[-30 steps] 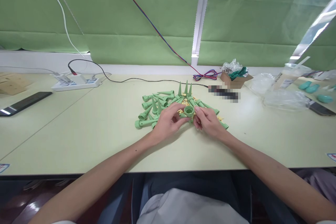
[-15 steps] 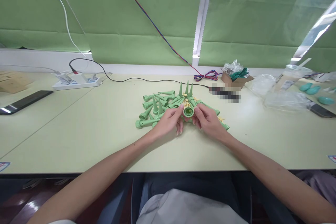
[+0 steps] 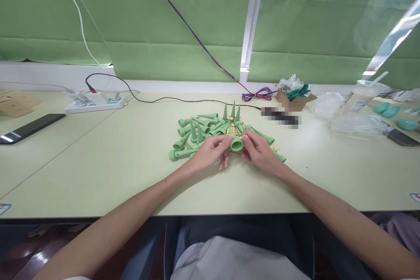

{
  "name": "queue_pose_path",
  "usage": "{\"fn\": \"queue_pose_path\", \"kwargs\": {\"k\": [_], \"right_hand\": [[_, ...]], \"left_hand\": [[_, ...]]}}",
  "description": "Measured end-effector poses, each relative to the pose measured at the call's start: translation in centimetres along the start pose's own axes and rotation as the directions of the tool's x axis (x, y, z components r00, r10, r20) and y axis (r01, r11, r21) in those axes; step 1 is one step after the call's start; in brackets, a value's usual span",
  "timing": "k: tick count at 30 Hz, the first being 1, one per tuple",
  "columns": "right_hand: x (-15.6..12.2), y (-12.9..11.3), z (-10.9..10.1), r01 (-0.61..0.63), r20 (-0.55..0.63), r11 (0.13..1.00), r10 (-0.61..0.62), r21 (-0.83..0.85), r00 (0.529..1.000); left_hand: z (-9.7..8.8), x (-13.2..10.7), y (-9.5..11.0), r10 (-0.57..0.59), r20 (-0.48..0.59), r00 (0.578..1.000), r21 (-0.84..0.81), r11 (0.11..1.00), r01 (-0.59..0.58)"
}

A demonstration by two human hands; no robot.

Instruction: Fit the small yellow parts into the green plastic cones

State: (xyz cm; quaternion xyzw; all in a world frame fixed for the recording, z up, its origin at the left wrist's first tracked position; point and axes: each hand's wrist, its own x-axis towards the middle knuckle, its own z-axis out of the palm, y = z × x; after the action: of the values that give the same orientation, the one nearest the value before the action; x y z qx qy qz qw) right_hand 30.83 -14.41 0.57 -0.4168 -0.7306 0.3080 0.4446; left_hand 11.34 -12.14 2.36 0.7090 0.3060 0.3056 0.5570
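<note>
A green plastic cone spike (image 3: 235, 142) is pinched between both hands just above the table, its wide end toward me and its tip pointing away. My left hand (image 3: 210, 154) grips its left side with thumb and forefinger; the other fingers hang down. My right hand (image 3: 260, 152) pinches its right side. Behind the hands lies a pile of several more green cone spikes (image 3: 197, 131), some standing upright, mixed with small yellow pieces (image 3: 233, 127).
A white power strip (image 3: 95, 103) with a black cable sits at the back left, a dark phone (image 3: 28, 127) further left. A small cardboard box (image 3: 294, 97), clear plastic bags (image 3: 356, 123), a plastic cup (image 3: 362, 94) and teal parts (image 3: 390, 111) are at the right.
The held cone has tilted from mouth-up to lying with its tip pointing away, and it has dropped slightly toward the table. Both hands keep their pinch on it.
</note>
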Motion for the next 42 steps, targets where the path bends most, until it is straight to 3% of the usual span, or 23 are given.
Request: {"fn": "queue_pose_path", "kwargs": {"k": [10, 16, 26, 30, 35, 38, 42], "right_hand": [[0.0, -0.1, 0.0, -0.034, 0.002, 0.999, 0.034, 0.018, 0.999], [0.0, -0.3, 0.0, -0.029, -0.005, 0.999, 0.029, -0.014, 1.0], [0.1, -0.2, -0.1, -0.004, 0.01, 0.999, 0.005, -0.035, 1.0], [0.1, -0.1, -0.1, -0.001, 0.02, 0.999, 0.002, -0.037, 1.0], [0.1, 0.1, 0.1, -0.025, 0.004, 0.999, 0.025, -0.041, 1.0], [0.2, 0.1, 0.2, -0.047, -0.008, 0.999, 0.047, -0.028, 0.999], [0.3, -0.2, 0.3, -0.037, -0.076, 0.998, 0.033, -0.046, 0.997]], "left_hand": [[0.0, -0.4, 0.2, 0.054, -0.044, 0.998, 0.153, 0.987, -0.047], [0.1, -0.1, -0.2, 0.187, -0.088, 0.979, 0.338, 0.929, -0.147], [-0.1, 0.0, -0.7, 0.308, -0.064, 0.949, 0.457, 0.855, -0.246], [-0.1, 0.0, -1.1, 0.4, -0.064, 0.914, 0.514, 0.798, -0.313], [-0.2, 0.0, -2.0, 0.532, -0.013, 0.847, 0.628, 0.663, -0.407], [-0.1, 0.0, -2.2, 0.538, -0.011, 0.843, 0.658, 0.639, -0.399], [0.2, 0.1, -1.8, 0.479, -0.108, 0.871, 0.625, 0.714, -0.315]]}}
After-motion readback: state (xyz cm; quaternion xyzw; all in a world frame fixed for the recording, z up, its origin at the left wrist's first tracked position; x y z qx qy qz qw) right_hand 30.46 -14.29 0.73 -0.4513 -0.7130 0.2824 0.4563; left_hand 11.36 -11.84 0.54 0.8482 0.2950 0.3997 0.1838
